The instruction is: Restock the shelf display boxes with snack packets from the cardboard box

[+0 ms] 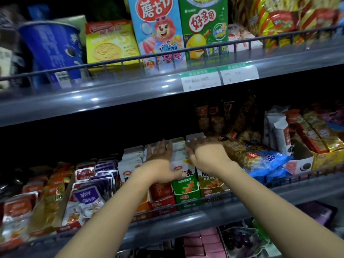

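**Both hands squaring the packet row**

Centre frame: left hand flat, fingers straight, pressing the white-topped snack packets in the green display box. Right hand curls over the row's far end; whether it grips one, I cannot tell. Best to push evenly, keeping tops level. Cardboard box isn't visible.

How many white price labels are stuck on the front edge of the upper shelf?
2. They sit side by side right of the middle: the left price label and the right price label. Their print is too blurred to read, and more may lie outside the picture.
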`<state>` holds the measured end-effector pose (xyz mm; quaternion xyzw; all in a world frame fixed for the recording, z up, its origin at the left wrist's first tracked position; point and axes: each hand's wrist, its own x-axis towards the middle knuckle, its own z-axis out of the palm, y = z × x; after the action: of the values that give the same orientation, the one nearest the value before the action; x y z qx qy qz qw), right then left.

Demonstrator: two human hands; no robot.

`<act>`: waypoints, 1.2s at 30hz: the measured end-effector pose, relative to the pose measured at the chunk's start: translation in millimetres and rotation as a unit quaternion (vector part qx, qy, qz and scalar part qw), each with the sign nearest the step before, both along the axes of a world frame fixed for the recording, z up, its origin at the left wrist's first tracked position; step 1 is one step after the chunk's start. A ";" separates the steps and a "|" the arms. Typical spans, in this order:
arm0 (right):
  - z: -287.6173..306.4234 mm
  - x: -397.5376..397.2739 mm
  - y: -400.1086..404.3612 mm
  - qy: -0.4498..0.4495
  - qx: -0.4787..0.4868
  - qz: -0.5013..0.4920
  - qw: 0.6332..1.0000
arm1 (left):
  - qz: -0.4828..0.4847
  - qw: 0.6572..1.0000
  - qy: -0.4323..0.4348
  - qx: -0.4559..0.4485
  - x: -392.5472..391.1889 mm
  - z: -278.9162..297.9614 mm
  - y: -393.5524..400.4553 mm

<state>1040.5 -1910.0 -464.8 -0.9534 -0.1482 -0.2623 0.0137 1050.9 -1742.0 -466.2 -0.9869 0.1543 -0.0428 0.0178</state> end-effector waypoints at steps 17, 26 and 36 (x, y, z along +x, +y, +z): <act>-2.3 7.2 39.5 0.105 -0.066 0.019 0.992 | 0.048 0.998 -0.026 0.044 14.8 -6.6 39.2; -7.6 0.1 39.1 0.092 -0.041 0.021 0.995 | 0.018 0.997 -0.053 0.054 -2.6 -10.2 46.4; -14.1 -21.9 49.5 0.058 -0.058 0.057 0.995 | 0.158 0.983 -0.049 -0.076 -30.1 -20.9 61.6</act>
<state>1018.7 -1860.5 -478.9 -0.9563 -0.2159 -0.1964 -0.0186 1020.9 -1680.4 -487.1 -0.9941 -0.0084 -0.0990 -0.0433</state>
